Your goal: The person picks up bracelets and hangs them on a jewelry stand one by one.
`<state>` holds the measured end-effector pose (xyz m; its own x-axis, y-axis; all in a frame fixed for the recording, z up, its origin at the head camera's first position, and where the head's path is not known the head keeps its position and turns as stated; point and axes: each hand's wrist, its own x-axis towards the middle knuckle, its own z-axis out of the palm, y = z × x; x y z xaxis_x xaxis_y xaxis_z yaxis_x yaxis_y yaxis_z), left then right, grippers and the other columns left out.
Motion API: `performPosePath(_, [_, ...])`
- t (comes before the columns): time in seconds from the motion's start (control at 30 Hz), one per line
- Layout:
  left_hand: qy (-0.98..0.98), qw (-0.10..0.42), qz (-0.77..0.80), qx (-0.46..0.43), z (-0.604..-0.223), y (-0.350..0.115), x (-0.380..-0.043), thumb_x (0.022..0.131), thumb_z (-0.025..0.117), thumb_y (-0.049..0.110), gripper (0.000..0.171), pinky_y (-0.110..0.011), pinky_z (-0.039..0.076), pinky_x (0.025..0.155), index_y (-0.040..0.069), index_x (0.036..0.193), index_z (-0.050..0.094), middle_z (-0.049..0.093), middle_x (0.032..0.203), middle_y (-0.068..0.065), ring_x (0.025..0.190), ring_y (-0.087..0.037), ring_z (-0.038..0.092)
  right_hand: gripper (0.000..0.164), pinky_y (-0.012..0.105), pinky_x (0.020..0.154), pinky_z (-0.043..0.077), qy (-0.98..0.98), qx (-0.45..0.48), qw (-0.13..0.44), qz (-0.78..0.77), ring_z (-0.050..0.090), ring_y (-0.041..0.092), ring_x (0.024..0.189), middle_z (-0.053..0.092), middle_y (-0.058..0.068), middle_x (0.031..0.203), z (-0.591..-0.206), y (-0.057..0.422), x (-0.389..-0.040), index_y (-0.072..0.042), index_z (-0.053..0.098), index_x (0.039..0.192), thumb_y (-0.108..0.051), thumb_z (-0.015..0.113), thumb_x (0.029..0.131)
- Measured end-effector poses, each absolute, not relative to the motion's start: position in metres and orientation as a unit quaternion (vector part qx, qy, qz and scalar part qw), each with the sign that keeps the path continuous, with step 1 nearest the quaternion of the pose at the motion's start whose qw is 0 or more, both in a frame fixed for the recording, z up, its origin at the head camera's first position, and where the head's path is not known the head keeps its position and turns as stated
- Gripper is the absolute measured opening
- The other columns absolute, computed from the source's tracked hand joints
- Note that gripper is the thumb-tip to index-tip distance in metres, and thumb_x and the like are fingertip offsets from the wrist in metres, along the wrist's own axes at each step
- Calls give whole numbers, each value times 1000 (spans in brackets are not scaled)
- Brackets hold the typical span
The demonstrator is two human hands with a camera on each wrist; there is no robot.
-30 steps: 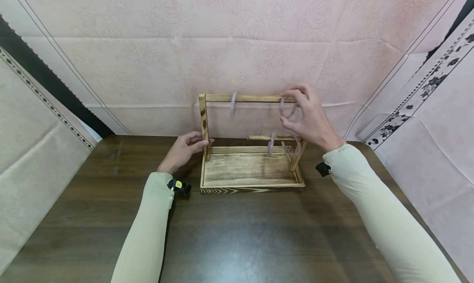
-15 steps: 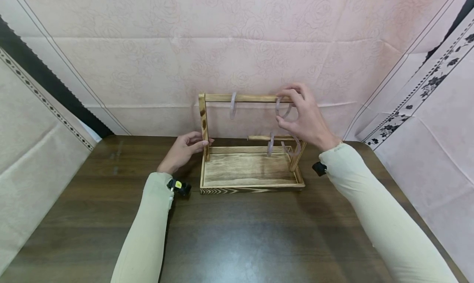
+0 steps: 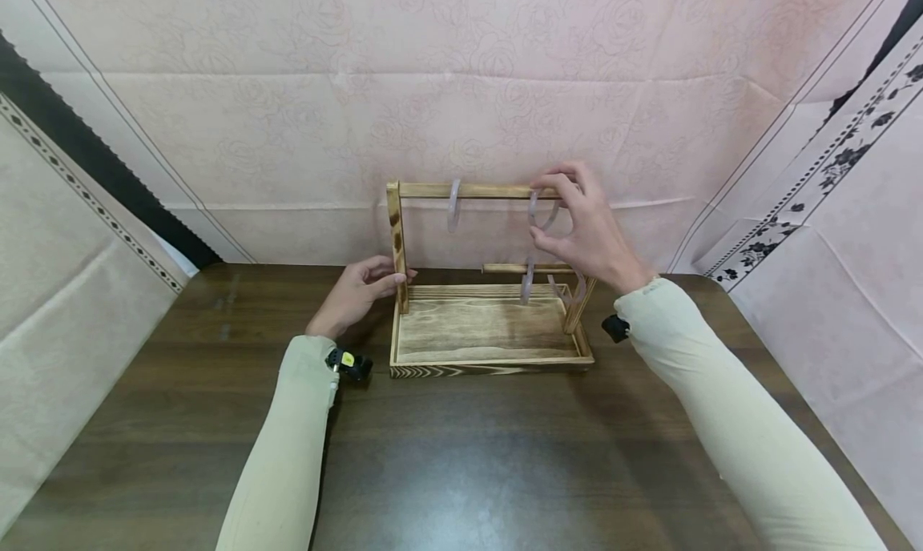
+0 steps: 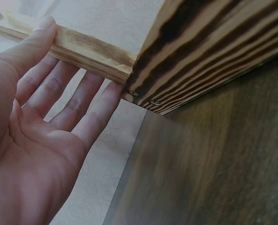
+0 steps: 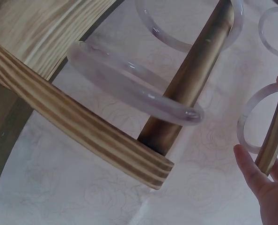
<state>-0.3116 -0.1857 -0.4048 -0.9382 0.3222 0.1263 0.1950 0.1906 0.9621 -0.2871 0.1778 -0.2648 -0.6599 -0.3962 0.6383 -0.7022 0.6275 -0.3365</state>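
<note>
A wooden bangle rack has a left post (image 3: 397, 231), an upper bar (image 3: 497, 191), a shorter lower bar (image 3: 499, 268) and a tray base (image 3: 490, 369). My left hand (image 3: 359, 293) grips that post low down, thumb on one side and fingers behind. With thumb and fingertips, my right hand (image 3: 594, 235) pinches a translucent pale lilac bangle (image 5: 243, 119), which encircles the upper bar near its free right end. Further left on the same bar hangs another bangle (image 3: 453, 207). Two more, a middle bangle (image 3: 528, 282) and a right bangle (image 3: 580, 285), hang on the lower bar.
The rack stands at the back of a dark brown wooden table (image 3: 461, 463). Right behind it hangs a pale pink patterned cloth (image 3: 346, 142). A short right post (image 3: 577, 315) carries the lower bar below my right forearm.
My right hand has slid the pinched bangle a little to the left along the upper bar. The left hand and the other bangles stay where they were.
</note>
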Motion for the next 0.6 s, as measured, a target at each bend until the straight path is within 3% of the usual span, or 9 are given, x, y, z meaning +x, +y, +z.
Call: performPosePath(0.6, [774, 48, 609, 168, -404, -185, -311, 99, 67, 31, 36, -34, 57, 103, 9, 128, 65, 72, 130, -10, 125, -26, 64, 54, 44, 105, 55, -855, 337, 256, 300, 50, 27, 124, 48, 17, 136, -264, 167, -288, -6, 61, 128, 0, 82, 79])
